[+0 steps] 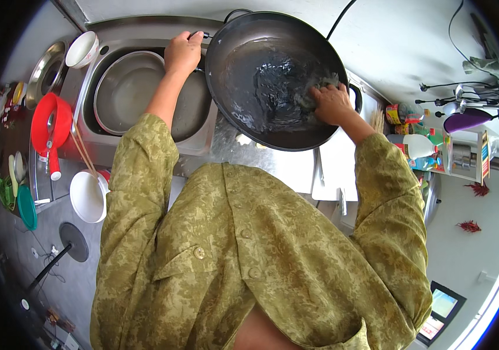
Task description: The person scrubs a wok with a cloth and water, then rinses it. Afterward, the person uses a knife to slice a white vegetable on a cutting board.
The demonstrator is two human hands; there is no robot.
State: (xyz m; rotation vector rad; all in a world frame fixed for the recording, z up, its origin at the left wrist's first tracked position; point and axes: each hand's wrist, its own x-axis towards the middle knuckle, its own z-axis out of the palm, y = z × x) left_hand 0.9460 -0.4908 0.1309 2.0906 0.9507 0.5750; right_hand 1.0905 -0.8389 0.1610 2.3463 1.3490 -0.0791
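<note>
A large dark wok-like pan (pixel 243 65) with some water in it is raised over the counter at the right side of the sink. My left hand (pixel 182 53) is closed around its left side handle, most of which the fingers hide. Inside the pan, against the right part of its wall, my right hand (pixel 332 103) presses on a wet greyish scrubbing cloth or pad (pixel 308 94). The fingers partly cover the pad, so its exact kind is unclear. Beyond the right wrist, the second side handle (pixel 356 99) sticks out uncovered.
A round steel basin (pixel 105 96) sits in the sink (pixel 201 127). Left stand a white bowl (pixel 82 49), a red dipper (pixel 41 120) and a white container (pixel 84 199) with chopsticks (pixel 84 148). Right are a white cutting board (pixel 337 170), a knife (pixel 342 202) and several bottles (pixel 413 145).
</note>
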